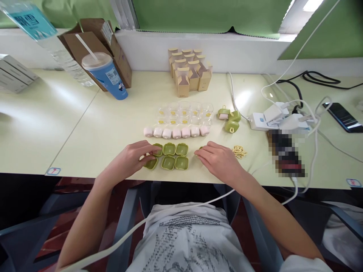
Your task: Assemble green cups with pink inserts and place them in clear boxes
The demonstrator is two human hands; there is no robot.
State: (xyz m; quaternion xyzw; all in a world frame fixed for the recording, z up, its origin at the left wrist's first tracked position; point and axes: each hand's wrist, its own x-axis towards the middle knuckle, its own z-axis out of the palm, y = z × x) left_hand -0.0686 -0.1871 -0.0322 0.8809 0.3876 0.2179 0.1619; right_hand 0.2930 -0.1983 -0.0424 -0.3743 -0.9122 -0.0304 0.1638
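Observation:
Several small green trays [170, 155] lie in two rows near the table's front edge. My left hand [133, 158] rests on the left end of those rows, fingers curled over a green tray [152, 163]. My right hand [219, 160] lies just right of them, fingertips pinched on a green piece [200, 149] that is mostly hidden. Behind the trays runs a row of pink capsules [176, 132]. Further back stand clear plastic cups [185, 112] and small brown cartons [188, 71].
Assembled green pieces [231, 120] and yellow rings [239, 152] lie to the right. A white power strip [272, 120] with cables, a phone [343, 117], a blue cup [109, 75], a water bottle [53, 41] and a cardboard box [96, 41] stand around. A white cable crosses my lap.

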